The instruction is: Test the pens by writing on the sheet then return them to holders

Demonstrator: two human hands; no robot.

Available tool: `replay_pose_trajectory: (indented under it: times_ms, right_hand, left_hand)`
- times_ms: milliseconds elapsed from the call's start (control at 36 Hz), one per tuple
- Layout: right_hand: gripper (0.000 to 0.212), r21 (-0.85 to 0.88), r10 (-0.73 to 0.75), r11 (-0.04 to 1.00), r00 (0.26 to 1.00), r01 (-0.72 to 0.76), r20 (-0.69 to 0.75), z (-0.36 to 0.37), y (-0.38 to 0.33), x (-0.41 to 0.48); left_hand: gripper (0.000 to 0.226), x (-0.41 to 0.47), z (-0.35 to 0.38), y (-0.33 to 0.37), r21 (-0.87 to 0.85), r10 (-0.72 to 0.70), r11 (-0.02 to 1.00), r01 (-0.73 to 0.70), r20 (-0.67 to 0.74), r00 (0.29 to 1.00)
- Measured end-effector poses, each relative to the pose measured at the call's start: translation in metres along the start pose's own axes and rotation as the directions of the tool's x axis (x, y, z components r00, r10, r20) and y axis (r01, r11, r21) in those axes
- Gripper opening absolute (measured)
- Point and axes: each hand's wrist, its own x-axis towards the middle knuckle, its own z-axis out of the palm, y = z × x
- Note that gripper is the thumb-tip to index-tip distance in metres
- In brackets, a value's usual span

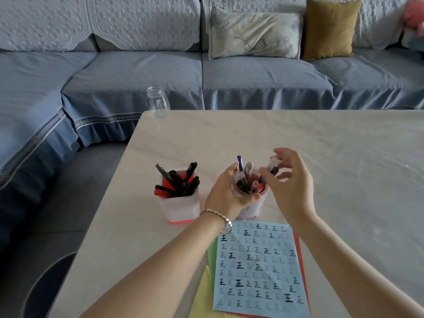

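left hand (227,193) grips cup (252,208) mid-frame to steady it; right hand (291,187) pinches pen (273,166) above it, other fingers spread.

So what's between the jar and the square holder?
Nothing: only bare table between the jar and the square holder, in the head view.

Left hand (226,193) around round holder (253,208), right fingers (286,156) on pen (273,166).

bench (321,168) | square pen holder (180,207) left of round pen holder (254,208), near | pens (176,180) stand in both | sheet (254,265) before round pen holder, atop other papers | jar (158,102) at far-left corner | sofa (137,72) behind, cushions (254,33) on it
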Motion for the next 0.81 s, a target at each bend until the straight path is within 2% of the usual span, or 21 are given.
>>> replay_pose_trajectory:
  times_ms: [111, 222, 361, 417, 500, 667, 750, 806]
  right_hand:
    - [0.028, -0.134, -0.244, 0.958, 0.966, 0.254, 0.086, 0.001, 0.006, -0.011]
    - [0.025, -0.213, -0.298, 0.927, 0.952, 0.307, 0.077, 0.000, 0.006, -0.009]
    - [0.009, -0.257, -0.110, 0.956, 0.984, 0.143, 0.140, -0.002, -0.006, -0.001]
    - [0.009, -0.284, -0.006, 0.957, 0.981, 0.062, 0.193, -0.003, -0.009, 0.003]
    - [0.007, -0.252, 0.059, 0.968, 0.968, 0.004, 0.242, -0.006, -0.012, 0.006]
    - [0.031, -0.203, 0.175, 0.971, 0.954, -0.127, 0.242, -0.010, -0.002, -0.020]
    - [0.033, -0.202, 0.166, 0.973, 0.952, -0.115, 0.257, -0.012, 0.002, -0.036]
    - [0.029, -0.189, 0.189, 0.972, 0.943, -0.140, 0.274, -0.015, 0.006, -0.043]
  left_hand:
    - [0.055, 0.000, 0.003, -0.005, -0.019, 0.010, 1.000, -0.010, -0.025, 1.000]
    - [0.055, -0.002, 0.003, -0.004, -0.036, -0.006, 0.999, 0.005, -0.023, 1.000]
    - [0.060, 0.000, 0.002, -0.003, 0.005, -0.016, 1.000, 0.016, -0.020, 1.000]
    - [0.061, -0.001, 0.002, -0.001, 0.018, -0.021, 1.000, 0.021, -0.010, 1.000]
    - [0.063, -0.001, 0.001, 0.001, 0.026, -0.038, 0.999, 0.038, -0.006, 0.999]
    - [0.057, -0.001, 0.001, 0.008, -0.012, -0.052, 0.999, 0.052, 0.024, 0.998]
    - [0.052, -0.001, 0.004, 0.008, 0.111, -0.078, 0.991, 0.078, -0.008, 0.997]
    - [0.065, -0.004, 0.005, 0.008, 0.205, -0.091, 0.974, 0.093, -0.019, 0.996]
